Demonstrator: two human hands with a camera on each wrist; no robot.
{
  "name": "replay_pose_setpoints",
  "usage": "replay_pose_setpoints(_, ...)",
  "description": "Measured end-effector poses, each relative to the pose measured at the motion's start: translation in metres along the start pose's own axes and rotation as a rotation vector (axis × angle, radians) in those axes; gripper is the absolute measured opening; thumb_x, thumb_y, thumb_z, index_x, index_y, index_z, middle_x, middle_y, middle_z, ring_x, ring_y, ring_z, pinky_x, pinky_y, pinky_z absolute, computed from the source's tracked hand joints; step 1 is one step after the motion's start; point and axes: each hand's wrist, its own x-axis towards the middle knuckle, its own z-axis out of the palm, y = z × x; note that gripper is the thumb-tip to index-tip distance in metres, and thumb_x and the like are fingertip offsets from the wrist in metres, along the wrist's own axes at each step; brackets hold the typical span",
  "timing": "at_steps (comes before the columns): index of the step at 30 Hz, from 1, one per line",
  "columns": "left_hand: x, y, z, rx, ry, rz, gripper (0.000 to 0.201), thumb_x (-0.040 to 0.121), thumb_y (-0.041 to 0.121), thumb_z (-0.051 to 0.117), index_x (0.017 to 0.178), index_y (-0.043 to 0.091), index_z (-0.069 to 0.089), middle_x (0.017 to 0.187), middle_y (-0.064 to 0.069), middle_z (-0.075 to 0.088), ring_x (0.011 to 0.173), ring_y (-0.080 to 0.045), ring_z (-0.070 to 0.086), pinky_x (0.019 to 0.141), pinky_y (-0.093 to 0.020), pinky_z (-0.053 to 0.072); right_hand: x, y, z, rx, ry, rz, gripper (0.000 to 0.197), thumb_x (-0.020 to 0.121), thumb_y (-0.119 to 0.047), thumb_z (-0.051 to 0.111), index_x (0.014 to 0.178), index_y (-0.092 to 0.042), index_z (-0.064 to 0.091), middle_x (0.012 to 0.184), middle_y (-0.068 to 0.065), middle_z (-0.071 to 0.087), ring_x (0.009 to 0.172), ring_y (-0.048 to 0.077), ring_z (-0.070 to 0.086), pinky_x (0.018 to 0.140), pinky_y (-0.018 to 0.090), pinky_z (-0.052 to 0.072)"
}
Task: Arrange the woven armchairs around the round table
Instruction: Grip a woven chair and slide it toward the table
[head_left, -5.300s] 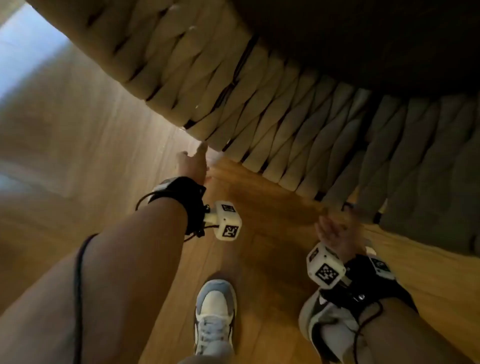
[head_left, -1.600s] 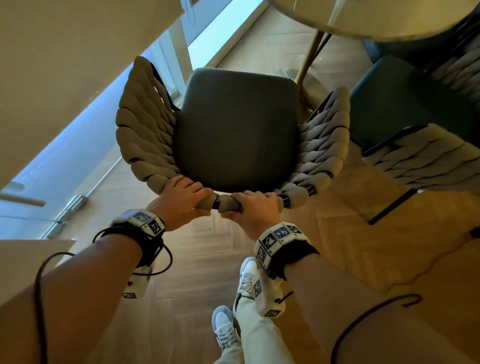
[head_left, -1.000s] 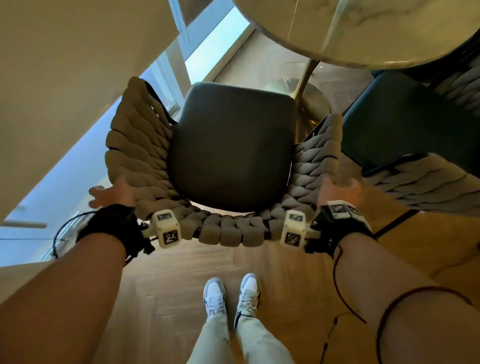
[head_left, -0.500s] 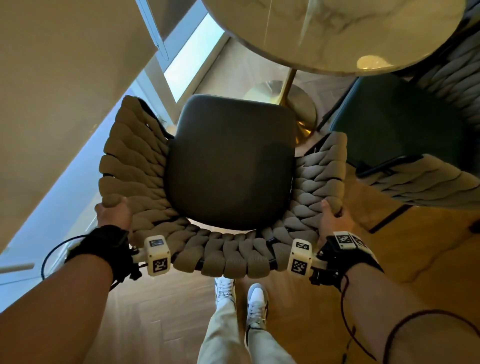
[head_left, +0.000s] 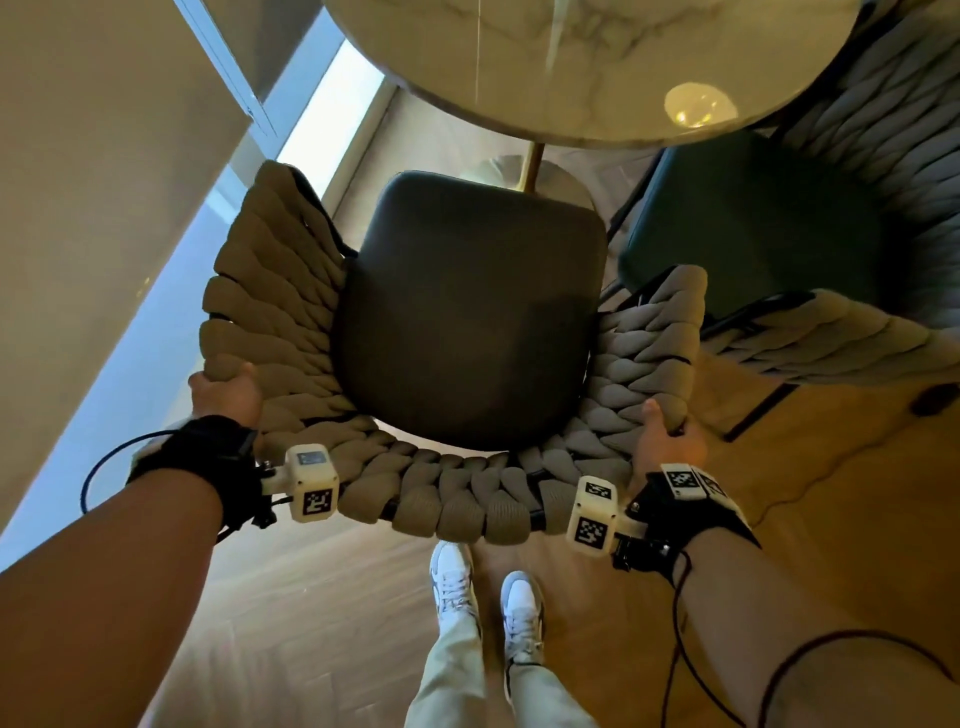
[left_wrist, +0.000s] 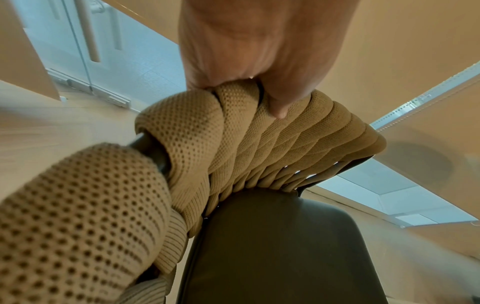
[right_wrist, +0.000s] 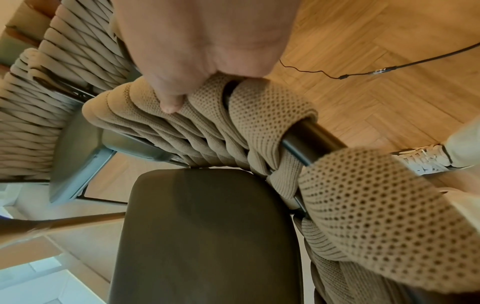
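Observation:
A woven beige armchair (head_left: 270, 291) with a dark seat cushion (head_left: 467, 312) stands in front of me, its front facing the round marble table (head_left: 587, 67). My left hand (head_left: 223, 392) grips the chair's left woven armrest (left_wrist: 233, 115), thumb on top. My right hand (head_left: 667, 439) grips the right woven armrest (right_wrist: 207, 107) the same way. The cushion's front edge lies just short of the table's rim. A second woven armchair (head_left: 841, 343) with a dark green seat (head_left: 748, 228) stands to the right, partly under the table.
The table's gold pedestal base (head_left: 524, 171) sits beyond the chair's seat. A wall and a glass door (head_left: 156, 312) run along the left. Herringbone wood floor (head_left: 831, 519) lies below, with my white shoes (head_left: 488, 587) behind the chair. Cables hang from both wrists.
My hands left the top of the backrest and took hold of the two armrests. The chair and I have since moved closer to the table.

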Motion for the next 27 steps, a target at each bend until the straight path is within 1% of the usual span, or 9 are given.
replay_pose_setpoints(4, 0.006, 0.023, 0.021, 0.017, -0.024, 0.000, 0.061, 0.098, 0.034, 0.053, 0.151, 0.009, 0.034, 0.147, -0.023, 0.050, 0.130, -0.046, 0.051, 0.107, -0.050, 0.043, 0.009, -0.015, 0.002, 0.033, 0.036, 0.004, 0.066, 0.095, -0.046, 0.054, 0.150, -0.015, 0.036, 0.145, 0.017, 0.049, 0.127, 0.042, 0.049, 0.099, 0.044, 0.041)
replay_pose_setpoints(6, 0.008, 0.034, 0.029, 0.025, -0.032, 0.000, 0.061, 0.100, 0.034, 0.052, 0.152, 0.010, 0.032, 0.148, -0.022, 0.048, 0.132, -0.045, 0.050, 0.107, -0.049, 0.042, 0.015, -0.021, 0.003, 0.047, 0.041, 0.013, 0.067, 0.095, -0.046, 0.054, 0.151, -0.016, 0.035, 0.146, 0.017, 0.049, 0.128, 0.042, 0.049, 0.100, 0.045, 0.041)
replay_pose_setpoints(10, 0.009, 0.051, 0.041, 0.058, -0.049, -0.010, 0.063, 0.100, 0.036, 0.051, 0.154, 0.012, 0.029, 0.151, -0.021, 0.046, 0.133, -0.045, 0.049, 0.110, -0.050, 0.041, 0.027, -0.032, 0.002, 0.076, 0.034, -0.002, 0.064, 0.095, -0.045, 0.054, 0.150, -0.017, 0.037, 0.145, 0.015, 0.050, 0.128, 0.041, 0.049, 0.101, 0.046, 0.041)
replay_pose_setpoints(14, 0.008, 0.057, 0.046, 0.100, -0.043, -0.015, 0.064, 0.100, 0.036, 0.049, 0.155, 0.014, 0.026, 0.153, -0.021, 0.044, 0.135, -0.045, 0.047, 0.111, -0.052, 0.041, 0.034, -0.033, 0.006, 0.106, 0.042, -0.021, 0.060, 0.093, -0.044, 0.056, 0.145, -0.016, 0.044, 0.137, 0.015, 0.057, 0.121, 0.039, 0.055, 0.099, 0.045, 0.043)
replay_pose_setpoints(17, 0.007, 0.057, 0.045, 0.118, -0.049, -0.033, 0.068, 0.099, 0.042, 0.049, 0.157, 0.018, 0.023, 0.155, -0.020, 0.040, 0.137, -0.046, 0.045, 0.113, -0.053, 0.039, 0.036, -0.032, 0.006, 0.119, 0.024, -0.028, 0.060, 0.093, -0.043, 0.057, 0.144, -0.015, 0.043, 0.135, 0.016, 0.058, 0.120, 0.038, 0.056, 0.097, 0.043, 0.043)
replay_pose_setpoints(20, 0.002, 0.056, 0.041, 0.106, -0.052, -0.032, 0.070, 0.098, 0.043, 0.050, 0.157, 0.016, 0.022, 0.156, -0.019, 0.040, 0.138, -0.045, 0.044, 0.114, -0.053, 0.038, 0.040, -0.031, 0.003, 0.088, -0.011, -0.032, 0.063, 0.092, -0.044, 0.059, 0.145, -0.015, 0.042, 0.137, 0.014, 0.056, 0.121, 0.038, 0.055, 0.100, 0.044, 0.044)
replay_pose_setpoints(23, -0.015, 0.061, 0.041, 0.104, 0.059, 0.054, 0.063, 0.098, 0.036, 0.047, 0.155, 0.014, 0.029, 0.156, -0.019, 0.039, 0.139, -0.043, 0.043, 0.114, -0.050, 0.037, 0.041, -0.029, -0.004, 0.099, -0.050, -0.015, 0.067, 0.089, -0.049, 0.060, 0.146, -0.018, 0.041, 0.139, 0.012, 0.054, 0.121, 0.037, 0.055, 0.101, 0.047, 0.045)
replay_pose_setpoints(25, -0.035, 0.070, 0.042, 0.084, 0.173, 0.136, 0.058, 0.097, 0.029, 0.046, 0.152, 0.014, 0.035, 0.155, -0.018, 0.041, 0.140, -0.040, 0.042, 0.112, -0.048, 0.036, 0.040, -0.030, -0.013, 0.124, -0.066, -0.017, 0.064, 0.092, -0.046, 0.057, 0.147, -0.018, 0.040, 0.138, 0.011, 0.053, 0.123, 0.035, 0.053, 0.096, 0.041, 0.045)
replay_pose_setpoints(27, -0.059, 0.080, 0.043, 0.057, 0.186, 0.215, 0.050, 0.096, 0.025, 0.049, 0.144, 0.011, 0.046, 0.149, -0.016, 0.049, 0.136, -0.037, 0.047, 0.108, -0.043, 0.039, 0.036, -0.029, -0.022, 0.159, -0.112, -0.030, 0.057, 0.095, -0.043, 0.054, 0.145, -0.018, 0.042, 0.133, 0.010, 0.055, 0.120, 0.032, 0.055, 0.093, 0.038, 0.045)
